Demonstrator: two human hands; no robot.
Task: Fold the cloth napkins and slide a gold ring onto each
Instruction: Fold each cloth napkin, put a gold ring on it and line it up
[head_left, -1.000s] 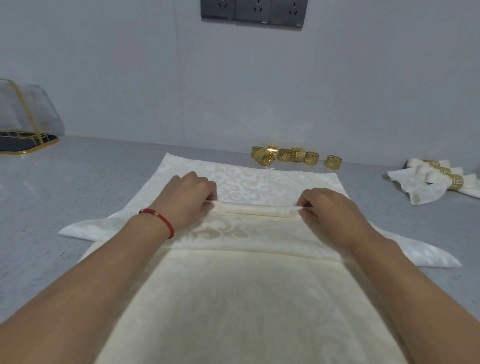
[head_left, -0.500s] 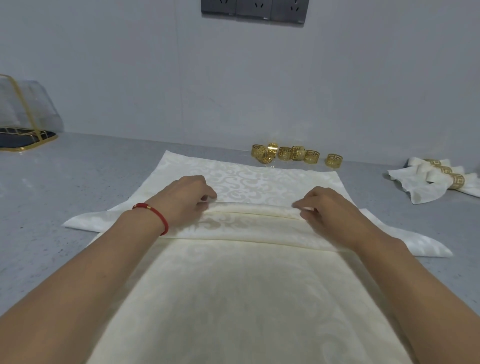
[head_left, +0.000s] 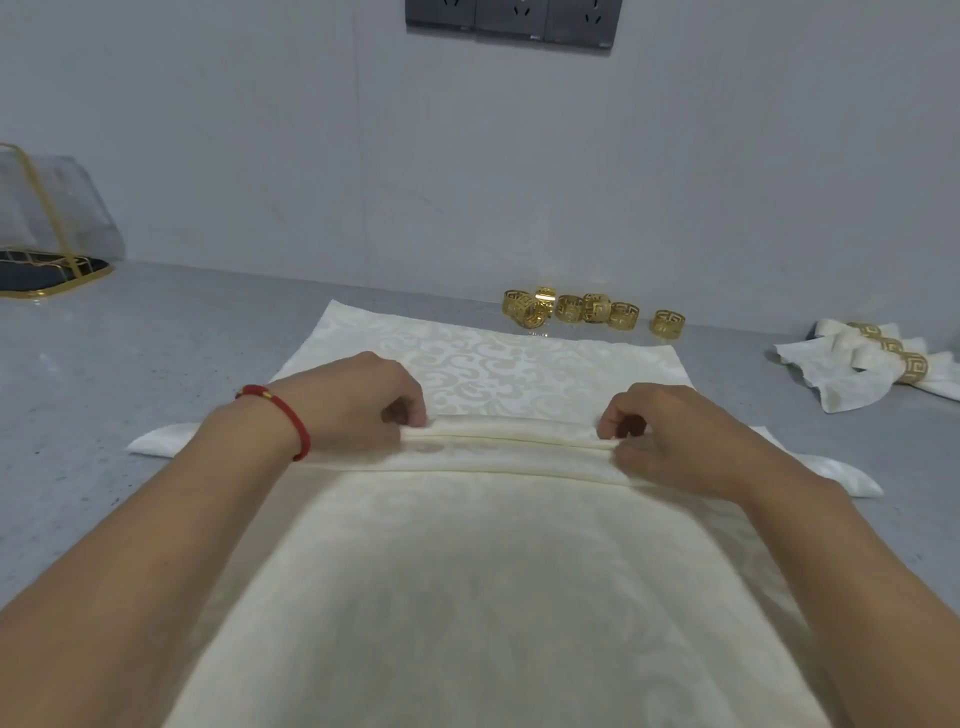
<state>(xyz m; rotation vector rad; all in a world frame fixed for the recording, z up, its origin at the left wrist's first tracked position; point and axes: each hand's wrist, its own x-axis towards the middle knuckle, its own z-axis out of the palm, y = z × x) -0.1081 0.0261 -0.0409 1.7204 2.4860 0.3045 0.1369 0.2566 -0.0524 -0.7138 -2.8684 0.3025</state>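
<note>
At the far left of the bench stands a gold-framed holder with clear panels, well apart from the work. Moving right, the left hand, a red cord bracelet on its wrist, has its fingers curled in a narrow grip that pinches the left end of a pleat in the cream cloth napkin. The napkin lies flat on the bench in front of the person, with its far edge near the wall and the pleat running across it between the two hands. Compared with a second ago, the gathered fold is flatter and longer and sits slightly nearer the person, with a second crease stacked just below it; this looks like accordion pleating in progress, with much cloth still unfolded on both sides. The right hand pinches the other end of the pleat in the same narrow grip. Beyond the napkin, near the wall, sits a cluster of loose gold rings, untouched. At the far right lie finished napkins, each already ringed. No brand or writing is readable; the wall sockets show only tiny blurred marks.
</note>
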